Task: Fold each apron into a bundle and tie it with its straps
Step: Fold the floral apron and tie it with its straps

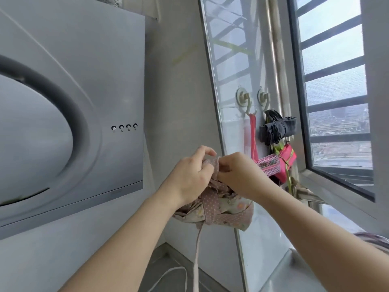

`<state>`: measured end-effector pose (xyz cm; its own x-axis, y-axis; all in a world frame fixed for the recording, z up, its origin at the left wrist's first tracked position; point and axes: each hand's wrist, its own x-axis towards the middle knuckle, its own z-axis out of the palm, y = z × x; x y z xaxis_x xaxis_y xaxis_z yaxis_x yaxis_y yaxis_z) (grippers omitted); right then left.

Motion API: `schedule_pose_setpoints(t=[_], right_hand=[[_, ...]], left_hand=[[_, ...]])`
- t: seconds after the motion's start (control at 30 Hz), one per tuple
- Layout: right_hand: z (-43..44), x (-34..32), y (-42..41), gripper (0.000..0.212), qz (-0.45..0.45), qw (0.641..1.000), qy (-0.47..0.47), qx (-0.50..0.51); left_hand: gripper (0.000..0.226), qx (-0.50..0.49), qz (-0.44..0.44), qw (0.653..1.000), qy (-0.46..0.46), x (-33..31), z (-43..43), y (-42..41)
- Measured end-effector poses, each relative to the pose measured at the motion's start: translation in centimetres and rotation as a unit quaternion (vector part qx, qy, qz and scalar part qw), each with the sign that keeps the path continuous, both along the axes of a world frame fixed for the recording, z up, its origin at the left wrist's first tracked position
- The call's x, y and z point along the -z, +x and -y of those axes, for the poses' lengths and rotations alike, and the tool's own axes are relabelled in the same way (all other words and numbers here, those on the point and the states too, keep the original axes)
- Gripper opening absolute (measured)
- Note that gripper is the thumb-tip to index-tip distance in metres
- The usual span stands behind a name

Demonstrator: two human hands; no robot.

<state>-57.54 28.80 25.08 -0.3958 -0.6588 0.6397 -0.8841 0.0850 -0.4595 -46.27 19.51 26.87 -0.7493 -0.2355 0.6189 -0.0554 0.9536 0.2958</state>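
Observation:
A pink dotted apron (221, 209) hangs bunched into a bundle in mid-air in front of me, below my hands. My left hand (189, 175) grips its gathered top fabric from the left. My right hand (237, 173) pinches the same fabric and a pale strap from the right, touching the left hand. One pink strap (196, 260) dangles straight down from the bundle. Behind, a dark grey tied apron bundle (277, 129) hangs from a wall hook (264, 100). A red and pink checked bundle (277, 163) hangs by a red strap from the other hook (244, 100).
A large grey range hood (73, 102) with several round buttons fills the left. A glossy wall panel (235, 60) carries the hooks. A barred window (336, 81) stands open at the right, with a metal handle (305, 192) by its sill. A white cord (174, 272) lies on the counter below.

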Motion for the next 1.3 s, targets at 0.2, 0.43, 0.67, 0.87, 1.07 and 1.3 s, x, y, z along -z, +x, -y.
schedule_pose_setpoints(t=[0.2,0.43,0.67,0.87,1.07,1.3], right_hand=[[-0.3,0.7,-0.6,0.038,0.106,0.988,-0.097,-0.055],[-0.9,-1.6,-2.8,0.028,0.073,0.971,-0.222,0.045],[-2.0,-1.8,-5.1,0.032,0.017,0.979,-0.169,0.115],[-2.5,-4.4,-8.0,0.019,0.058,0.968,-0.210,0.121],[-2.2,-7.4,-12.6,0.029,0.045,0.958,-0.190,0.210],[-0.7,-9.9,-19.0,0.036,0.085,0.966,-0.166,0.178]], left_hand=[[0.030,-0.078,0.031,0.957,-0.276,-2.4,-1.0,-0.8],[0.025,0.092,-0.029,0.988,-0.124,-2.9,-2.0,-4.0],[0.032,0.079,-0.016,0.997,0.015,-3.0,-2.5,-7.4],[0.031,0.103,-0.017,0.992,0.077,-5.4,-2.5,-11.0],[0.030,0.129,-0.022,0.984,0.117,-7.9,-1.8,-16.6],[0.025,0.117,0.000,0.983,0.144,-10.7,-0.3,-22.6]])
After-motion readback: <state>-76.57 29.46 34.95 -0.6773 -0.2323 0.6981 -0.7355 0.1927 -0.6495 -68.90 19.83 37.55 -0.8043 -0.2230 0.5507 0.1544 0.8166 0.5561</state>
